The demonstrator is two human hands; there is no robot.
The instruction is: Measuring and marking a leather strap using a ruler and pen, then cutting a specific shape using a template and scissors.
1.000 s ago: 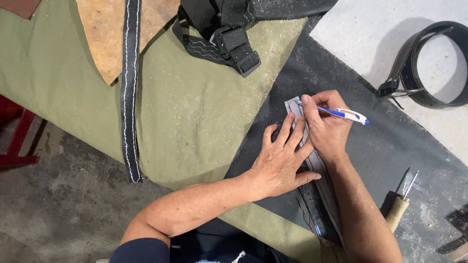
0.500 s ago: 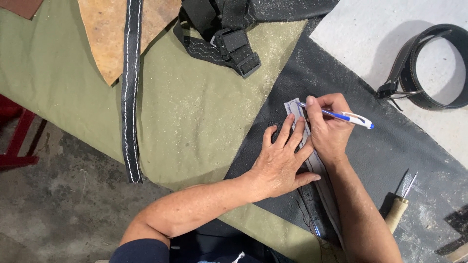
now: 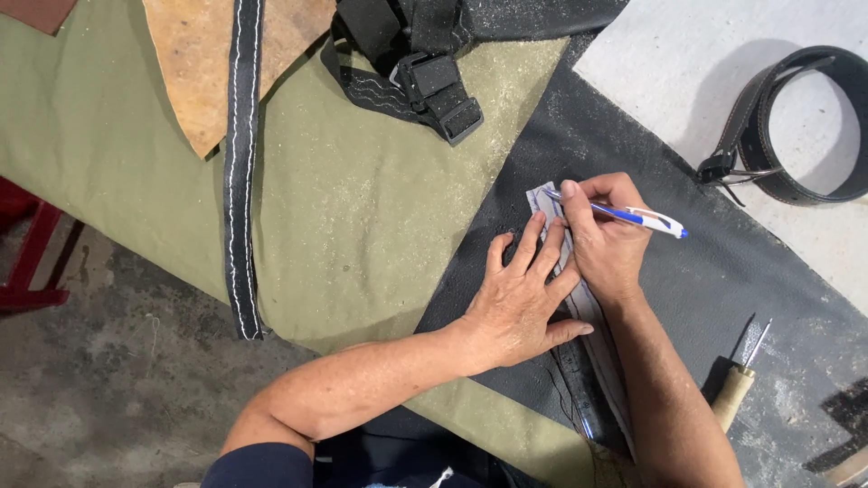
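Note:
My left hand (image 3: pixel 523 303) lies flat, fingers spread, pressing a long narrow grey template strip (image 3: pixel 545 201) onto a sheet of black leather (image 3: pixel 624 136). My right hand (image 3: pixel 604 237) grips a blue and white pen (image 3: pixel 633 215), its tip touching the far end of the strip at the strip's left edge. Most of the strip runs toward me and is hidden under both hands and my right forearm.
An olive canvas cloth (image 3: pixel 344 208) covers the table. On it lie a black stitched strap (image 3: pixel 240 163), a tan leather piece (image 3: pixel 203 63) and a black buckle strap (image 3: pixel 425 77). A coiled black belt (image 3: pixel 796 117) rests on a white board. A wooden-handled awl (image 3: pixel 737 389) lies right.
The pen tip has slid a little to the left along the far end of the strip. My left hand has stayed pressed in place.

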